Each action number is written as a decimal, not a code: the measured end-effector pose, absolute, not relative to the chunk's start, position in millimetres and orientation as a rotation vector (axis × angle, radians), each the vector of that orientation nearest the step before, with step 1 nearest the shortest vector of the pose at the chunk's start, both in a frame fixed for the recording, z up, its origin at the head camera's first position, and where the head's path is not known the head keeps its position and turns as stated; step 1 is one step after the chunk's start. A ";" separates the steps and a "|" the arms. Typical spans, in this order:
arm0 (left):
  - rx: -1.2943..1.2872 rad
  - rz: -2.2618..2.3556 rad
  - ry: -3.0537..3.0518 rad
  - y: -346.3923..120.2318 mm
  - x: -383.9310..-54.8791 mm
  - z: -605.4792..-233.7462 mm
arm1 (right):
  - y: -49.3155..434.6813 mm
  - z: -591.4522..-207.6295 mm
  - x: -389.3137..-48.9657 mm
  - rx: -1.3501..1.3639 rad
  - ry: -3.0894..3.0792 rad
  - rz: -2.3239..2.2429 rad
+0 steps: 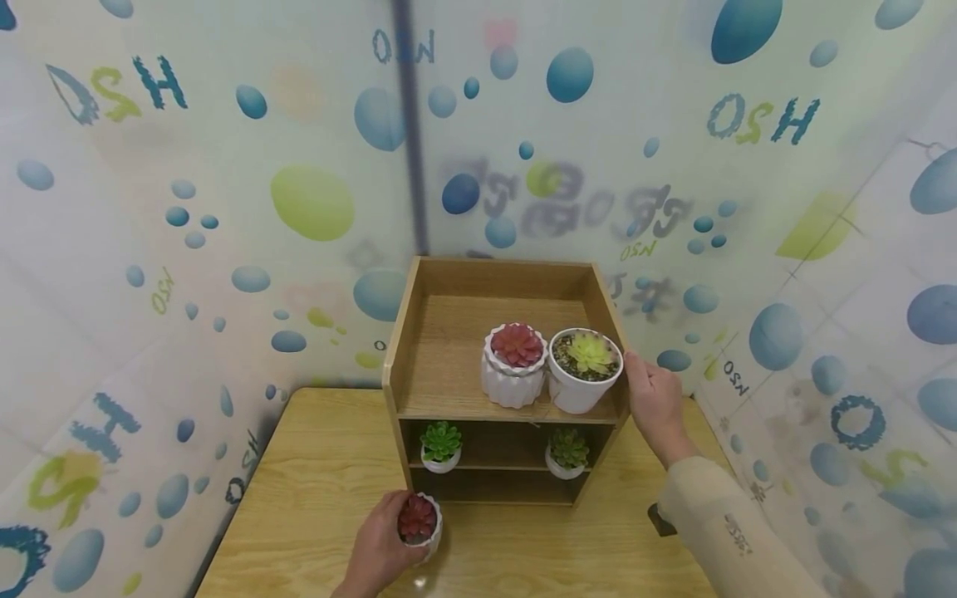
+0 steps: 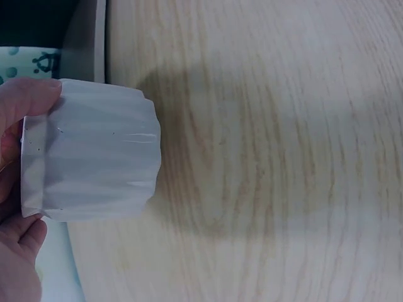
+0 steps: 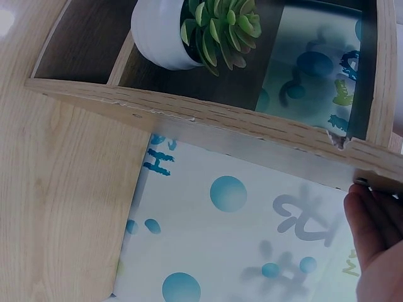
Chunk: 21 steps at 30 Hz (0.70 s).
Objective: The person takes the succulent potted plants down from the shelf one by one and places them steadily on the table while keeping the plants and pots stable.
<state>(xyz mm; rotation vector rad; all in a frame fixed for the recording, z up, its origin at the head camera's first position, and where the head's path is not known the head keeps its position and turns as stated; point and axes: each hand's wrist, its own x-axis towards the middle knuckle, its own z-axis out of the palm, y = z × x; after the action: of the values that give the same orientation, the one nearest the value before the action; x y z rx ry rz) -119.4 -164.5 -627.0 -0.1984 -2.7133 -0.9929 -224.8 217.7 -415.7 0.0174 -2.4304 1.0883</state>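
Observation:
My left hand [image 1: 380, 544] grips a white ribbed pot [image 2: 94, 154] near its rim, with a dark red succulent [image 1: 417, 519] in it. The pot is close over the table, in front of the lower left corner of a wooden shelf [image 1: 456, 357]. On the shelf's right side panel [image 3: 208, 119], my right hand [image 1: 658, 407] holds the upper edge, its fingers [image 3: 365, 226] against the outer face. Beside that hand, a white pot [image 1: 576, 390] with a yellow-green succulent stands on the top tier, right of a ribbed white pot [image 1: 512, 382] with a red succulent.
On the middle tier, a small green succulent [image 1: 441, 440] in a white pot sits at left and another green succulent [image 1: 568, 448] at right. A small dark object [image 1: 661, 521] lies by the right sleeve. Patterned cloth walls [image 1: 314, 316] surround the wooden table [image 1: 314, 465].

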 end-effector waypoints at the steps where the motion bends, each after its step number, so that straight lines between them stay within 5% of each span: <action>1: -0.198 -0.991 -2.709 -164.1 -119.5 -628.5 | 217.6 -415.7 -224.8 0.015 -2.432 1.088; 21: -0.144 -0.988 -2.720 -163.3 -120.1 -651.6 | 216.5 -415.7 -224.5 -0.011 -2.430 1.109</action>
<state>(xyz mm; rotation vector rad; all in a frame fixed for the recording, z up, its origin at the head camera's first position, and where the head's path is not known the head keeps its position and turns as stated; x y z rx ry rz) -120.1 -163.3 -651.6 -0.1437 -2.7202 -0.9882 -224.5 216.5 -415.7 -0.0109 -2.4304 1.1094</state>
